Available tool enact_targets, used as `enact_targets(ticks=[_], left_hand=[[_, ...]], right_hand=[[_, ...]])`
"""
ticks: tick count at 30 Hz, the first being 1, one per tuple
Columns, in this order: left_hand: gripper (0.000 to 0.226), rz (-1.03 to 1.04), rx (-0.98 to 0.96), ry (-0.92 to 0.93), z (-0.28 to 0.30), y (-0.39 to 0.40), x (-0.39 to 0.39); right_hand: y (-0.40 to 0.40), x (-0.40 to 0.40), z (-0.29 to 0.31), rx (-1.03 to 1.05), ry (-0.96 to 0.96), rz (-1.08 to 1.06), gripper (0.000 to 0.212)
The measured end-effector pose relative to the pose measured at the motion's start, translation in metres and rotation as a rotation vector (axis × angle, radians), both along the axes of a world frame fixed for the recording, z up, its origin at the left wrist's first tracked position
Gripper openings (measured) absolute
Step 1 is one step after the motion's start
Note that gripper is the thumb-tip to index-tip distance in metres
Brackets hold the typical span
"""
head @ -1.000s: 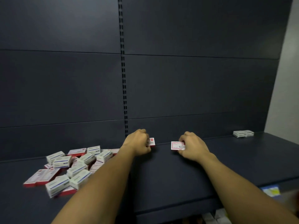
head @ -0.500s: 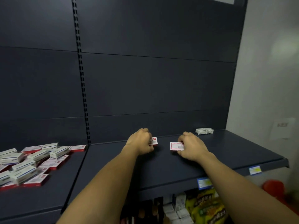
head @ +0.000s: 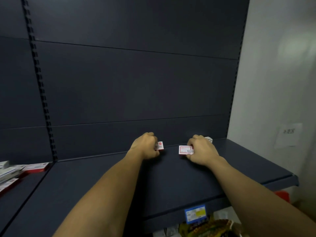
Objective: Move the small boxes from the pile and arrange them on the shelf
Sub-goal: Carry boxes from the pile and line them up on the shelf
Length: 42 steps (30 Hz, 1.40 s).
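Each hand's grip, left hand and right hand, clasps a red-and-white box, print illegible.

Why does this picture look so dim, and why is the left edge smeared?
Head view: light is low, so the dark blue metal shelf swallows detail; a pale glare patch sits on the grey wall; the pile of white and red boxes at the left edge is blurred; the wide lens bends the slotted upright; the small white and red boxes in the left hand and right hand stay fairly sharp.

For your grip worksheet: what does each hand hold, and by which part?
Left hand: small box, by its left end. Right hand: another small box, by its right end.
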<state>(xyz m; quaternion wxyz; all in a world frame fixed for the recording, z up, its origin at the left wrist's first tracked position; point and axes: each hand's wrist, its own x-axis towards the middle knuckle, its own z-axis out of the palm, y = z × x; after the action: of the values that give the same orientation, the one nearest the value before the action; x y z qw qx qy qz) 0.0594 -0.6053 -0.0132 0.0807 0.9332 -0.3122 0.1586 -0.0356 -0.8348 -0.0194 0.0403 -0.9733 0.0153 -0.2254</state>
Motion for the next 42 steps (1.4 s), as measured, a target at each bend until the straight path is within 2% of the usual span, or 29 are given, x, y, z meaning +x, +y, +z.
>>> enact_targets(ticks=[8, 16, 26, 36, 42], left_hand=[[0.040, 0.008, -0.033, 0.042, -0.001, -0.024, 0.033], [0.042, 0.173, -0.052, 0.150, -0.015, -0.034, 0.043], [0.022, 0.264, -0.165, 0.119, -0.053, -0.055, 0.030], [0.045, 0.269, -0.315, 0.096, -0.070, -0.054, 0.044], [0.055, 0.287, -0.371, 0.112, -0.075, -0.050, 0.049]], right_hand=[[-0.015, 0.055, 0.000, 0.022, 0.042, 0.047, 0.033], [-0.029, 0.098, 0.000, 0.039, 0.068, 0.175, 0.034], [-0.029, 0.125, -0.045, 0.103, 0.078, 0.343, 0.036], [-0.027, 0.148, -0.069, 0.399, 0.105, 0.409, 0.040], [-0.027, 0.149, -0.073, 0.432, 0.049, 0.386, 0.038]])
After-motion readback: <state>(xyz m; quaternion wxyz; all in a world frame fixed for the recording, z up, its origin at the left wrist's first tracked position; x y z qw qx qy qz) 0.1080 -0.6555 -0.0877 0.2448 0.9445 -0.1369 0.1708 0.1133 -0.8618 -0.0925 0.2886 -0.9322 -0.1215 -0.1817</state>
